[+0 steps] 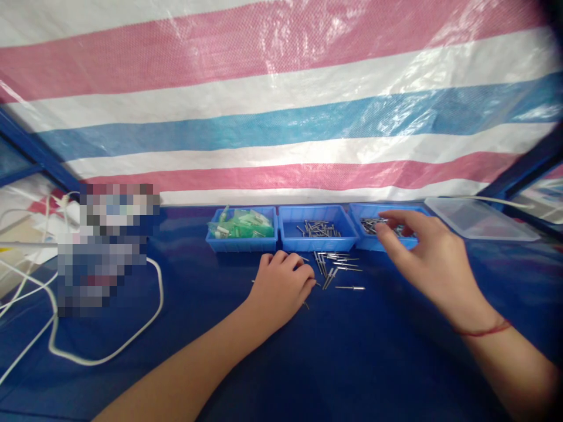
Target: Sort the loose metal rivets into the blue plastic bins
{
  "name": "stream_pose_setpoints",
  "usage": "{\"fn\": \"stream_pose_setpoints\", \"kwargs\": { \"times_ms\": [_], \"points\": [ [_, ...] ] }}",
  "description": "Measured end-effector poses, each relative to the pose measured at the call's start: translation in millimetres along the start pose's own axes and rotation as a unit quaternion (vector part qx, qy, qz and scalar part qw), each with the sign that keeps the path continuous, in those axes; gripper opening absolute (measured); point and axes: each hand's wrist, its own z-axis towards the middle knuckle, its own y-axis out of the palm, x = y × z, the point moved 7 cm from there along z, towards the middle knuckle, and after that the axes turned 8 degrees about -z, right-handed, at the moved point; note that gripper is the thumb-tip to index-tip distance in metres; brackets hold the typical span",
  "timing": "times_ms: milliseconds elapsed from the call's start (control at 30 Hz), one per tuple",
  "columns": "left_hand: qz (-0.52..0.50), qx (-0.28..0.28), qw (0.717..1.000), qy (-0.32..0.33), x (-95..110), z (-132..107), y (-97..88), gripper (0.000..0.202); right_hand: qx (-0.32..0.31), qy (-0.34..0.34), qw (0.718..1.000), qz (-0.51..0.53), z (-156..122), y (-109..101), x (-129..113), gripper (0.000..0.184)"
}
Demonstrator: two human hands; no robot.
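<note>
My left hand (284,287) rests on the blue tabletop with its fingers curled down over some blind rivets. Thin rivet ends stick out around it; most of what lies under the palm is hidden. Just right of it, several loose silver blind rivets (328,266) lie scattered in front of the middle blue bin (319,243). Over the front of the right blue bin (360,212), my right hand (433,258) hangs with thumb and index finger slightly apart. Rivets (372,225) fill part of that bin behind the fingertips. More rivets (319,228) lie in the middle bin.
A left blue bin (241,243) holds green plastic packets (246,223). A clear plastic lid (479,220) lies at the right back. White cables (158,293) loop over the left side beside a blurred-out area. A striped plastic sheet (281,117) hangs behind the bins.
</note>
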Motion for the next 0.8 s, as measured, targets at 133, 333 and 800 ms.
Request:
{"fn": "stream_pose_setpoints", "kwargs": {
  "times_ms": [133,333,800],
  "points": [
    [-0.005,0.008,1.000,-0.003,-2,1,4.0,0.016,-0.082,-0.118,0.986,0.088,-12,12,-38,0.015],
    [-0.037,0.048,0.998,-0.012,1,3,3.9,0.017,-0.235,-0.215,0.940,0.125,-35,37,-69,0.012],
    [-0.329,0.179,0.926,0.048,7,-6,-18.9,0.010,-0.262,-0.115,0.913,0.291,-41,44,-81,0.013]
  ]
}}
